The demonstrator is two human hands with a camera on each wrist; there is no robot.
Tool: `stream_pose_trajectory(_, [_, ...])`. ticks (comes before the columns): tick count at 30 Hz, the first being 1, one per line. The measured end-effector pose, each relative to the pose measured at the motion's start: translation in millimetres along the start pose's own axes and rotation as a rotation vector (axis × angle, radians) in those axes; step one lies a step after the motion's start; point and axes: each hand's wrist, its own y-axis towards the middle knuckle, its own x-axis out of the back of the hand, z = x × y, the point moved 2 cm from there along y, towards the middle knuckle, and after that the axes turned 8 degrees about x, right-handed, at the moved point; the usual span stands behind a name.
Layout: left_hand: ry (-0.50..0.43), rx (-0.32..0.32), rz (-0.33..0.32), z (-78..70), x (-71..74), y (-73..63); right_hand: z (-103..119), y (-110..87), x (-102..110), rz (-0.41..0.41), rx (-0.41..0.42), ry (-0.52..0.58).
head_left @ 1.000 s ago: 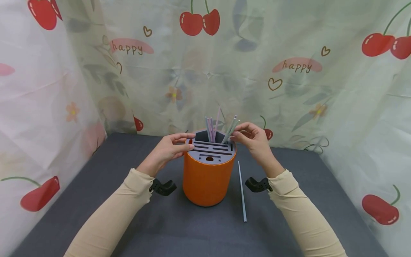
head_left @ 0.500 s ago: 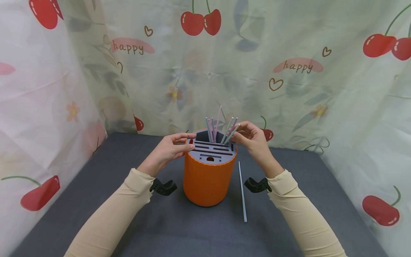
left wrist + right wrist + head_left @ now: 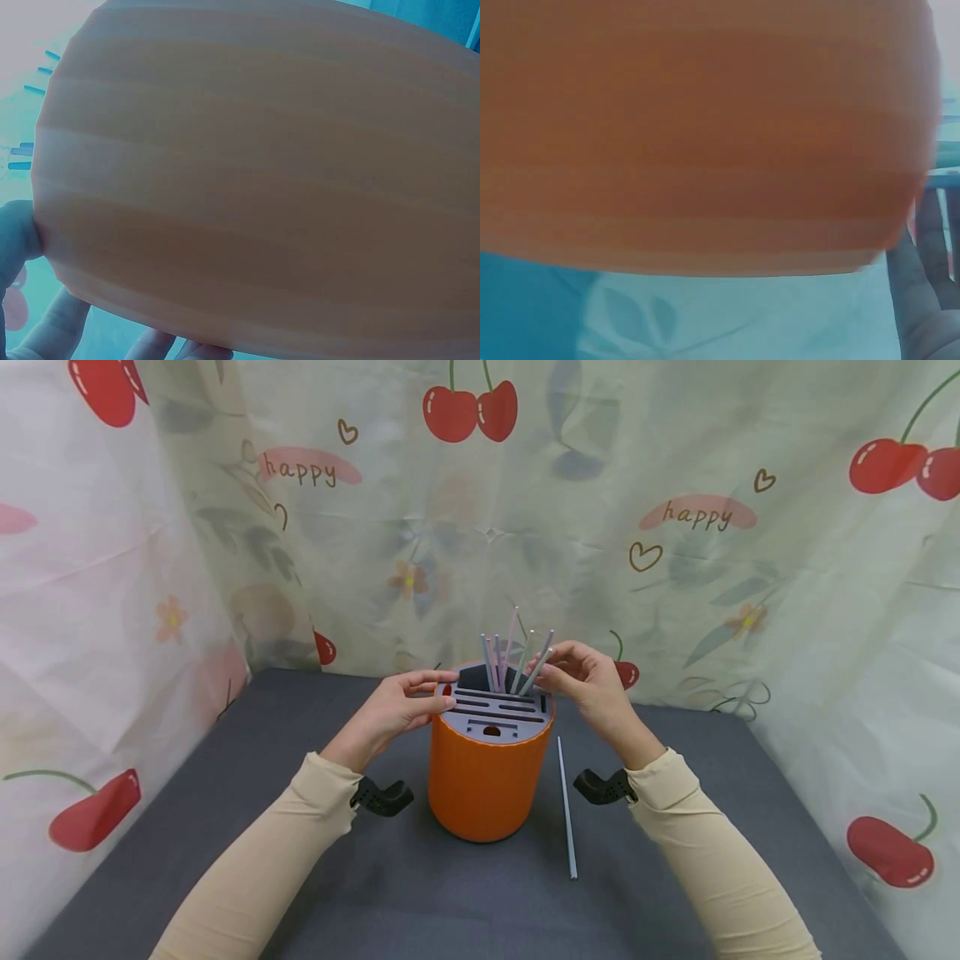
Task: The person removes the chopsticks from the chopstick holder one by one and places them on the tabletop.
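An orange round pen holder [image 3: 483, 785] with a grey slotted top stands upright in the head view. My left hand [image 3: 390, 706] grips its left rim, thumb on the top edge and fingers along the side. Several thin pastel sticks [image 3: 494, 664], blue, pink and purple, lean in the open rear compartment. To their right, my right hand [image 3: 585, 681] pinches a pale green stick [image 3: 534, 672] at the back right rim, a purple one rising beside its fingertips. In the left wrist view, the holder's wall [image 3: 247, 187] covers most of the frame, with fingers [image 3: 56, 326] at its edge.
One pale blue stick [image 3: 567, 810] lies on the dark grey tabletop [image 3: 465, 902], right of the holder. Behind and at both sides hangs a printed curtain [image 3: 487, 510] with cherries. A black wrist camera [image 3: 603, 787] sits below each hand.
The green and purple sticks by the right hand have spread apart, one green stick now leaning farther left. The right fingertips have shifted slightly left. The left hand keeps its grip.
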Motion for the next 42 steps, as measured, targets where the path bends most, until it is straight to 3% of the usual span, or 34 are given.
stream_pose_trajectory(6, [-0.005,-0.002,-0.001,-0.3,-0.4,0.0,44,26.0,14,-0.136,0.189,0.077])
stream_pose_trajectory(11, [-0.006,-0.004,-0.001,-0.7,-0.8,-0.3,98,51.4,41,-0.288,0.334,0.258])
stream_pose_trajectory(14, [-0.001,-0.006,0.002,0.0,-0.6,-0.5,119,59.1,63,-0.372,0.358,0.346])
stream_pose_trajectory(17, [-0.001,-0.007,0.005,0.9,-0.3,-0.3,121,59.3,83,-0.442,0.303,0.35])
stream_pose_trajectory(20, [-0.003,-0.01,0.006,1.5,0.2,-0.3,99,52.1,99,-0.461,0.168,0.311])
stream_pose_trajectory(24, [0.001,-0.013,0.004,1.2,0.4,-0.5,42,33.2,109,-0.402,-0.061,0.222])
stream_pose_trajectory(30, [0.008,-0.012,0.002,0.4,0.0,0.2,-51,-14.2,107,-0.233,-0.418,-0.136])
stream_pose_trajectory(33, [0.008,-0.011,-0.003,0.1,-0.2,0.6,-91,-39.6,102,-0.165,-0.557,-0.237])
stream_pose_trajectory(37, [0.012,-0.009,-0.007,0.3,-0.7,0.9,-129,-67.6,93,-0.146,-0.711,-0.27])
stream_pose_trajectory(42, [0.01,-0.003,-0.011,1.2,0.0,0.5,-151,-83.7,85,-0.162,-0.804,-0.295])
